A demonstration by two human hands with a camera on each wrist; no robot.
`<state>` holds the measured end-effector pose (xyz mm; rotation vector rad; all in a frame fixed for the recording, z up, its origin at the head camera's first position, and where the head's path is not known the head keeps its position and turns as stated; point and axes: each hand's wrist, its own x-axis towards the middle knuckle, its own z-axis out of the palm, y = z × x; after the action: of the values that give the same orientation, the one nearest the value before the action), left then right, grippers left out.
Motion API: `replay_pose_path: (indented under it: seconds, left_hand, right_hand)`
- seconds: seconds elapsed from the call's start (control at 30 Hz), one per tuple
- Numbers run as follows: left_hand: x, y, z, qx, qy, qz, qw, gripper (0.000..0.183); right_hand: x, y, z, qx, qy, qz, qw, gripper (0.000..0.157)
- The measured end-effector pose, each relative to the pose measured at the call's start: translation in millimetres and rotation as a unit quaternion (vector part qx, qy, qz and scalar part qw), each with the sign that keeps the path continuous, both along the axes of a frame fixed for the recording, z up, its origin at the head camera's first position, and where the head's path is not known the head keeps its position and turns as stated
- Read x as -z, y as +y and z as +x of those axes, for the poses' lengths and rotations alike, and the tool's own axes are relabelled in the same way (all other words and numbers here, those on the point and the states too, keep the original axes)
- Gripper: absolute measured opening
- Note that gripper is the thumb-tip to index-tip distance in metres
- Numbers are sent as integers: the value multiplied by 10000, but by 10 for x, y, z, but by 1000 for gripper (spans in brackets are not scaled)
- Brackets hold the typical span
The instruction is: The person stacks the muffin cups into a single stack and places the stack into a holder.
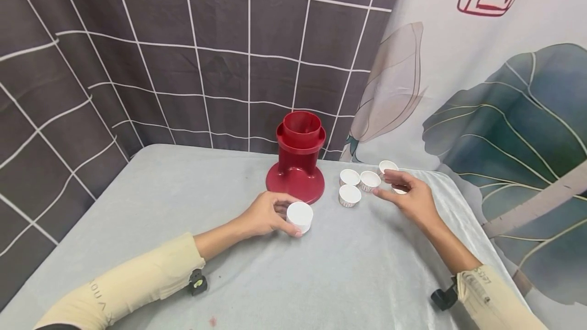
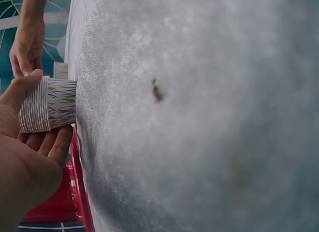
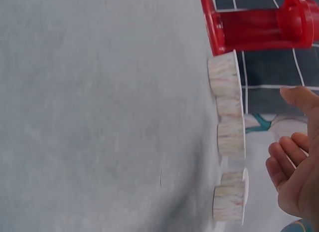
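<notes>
On the table, my left hand [image 1: 270, 215] grips a stack of nested small paper baking cups [image 1: 300, 216], thumb on one side and fingers on the other. In the left wrist view, the ridged rims of the stack [image 2: 35, 107] show above a colourfully streaked lower wall. My right hand [image 1: 412, 197] hovers over loose paper cups at the right, its thumb and fingers spread with nothing between them. Nearest to it are a cup [image 1: 399, 190] partly hidden by the hand and another cup [image 1: 388, 166] behind its fingertips. From the right wrist, the hand [image 3: 299, 162] appears above the cup rims.
A red plastic stand [image 1: 298, 159] with a round base and open tube on top rises just behind the left hand. Three more cups [image 1: 350, 195] cluster between stand and right hand. A grey cloth covers the table [image 1: 220, 279]; dark gridded curtain [image 1: 220, 65] hangs behind.
</notes>
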<state>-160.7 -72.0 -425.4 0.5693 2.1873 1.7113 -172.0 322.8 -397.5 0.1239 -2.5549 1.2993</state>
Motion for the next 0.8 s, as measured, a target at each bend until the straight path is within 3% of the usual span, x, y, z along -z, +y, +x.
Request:
replay_pose_path:
  seconds: [0.17,0.4,0.8]
  left_hand:
    - [3,4,-2,-18,0,-5,10000,60]
    - [-14,10,2,-45,-59,-66,10000,60]
    - [-16,7,0,-38,-16,-109,9999,61]
  right_hand:
    - [25,95,-29,300,253,173,9991,58]
    - [46,231,-37,748,-80,616,9953,62]
    - [95,350,-94,929,-437,715,9921,65]
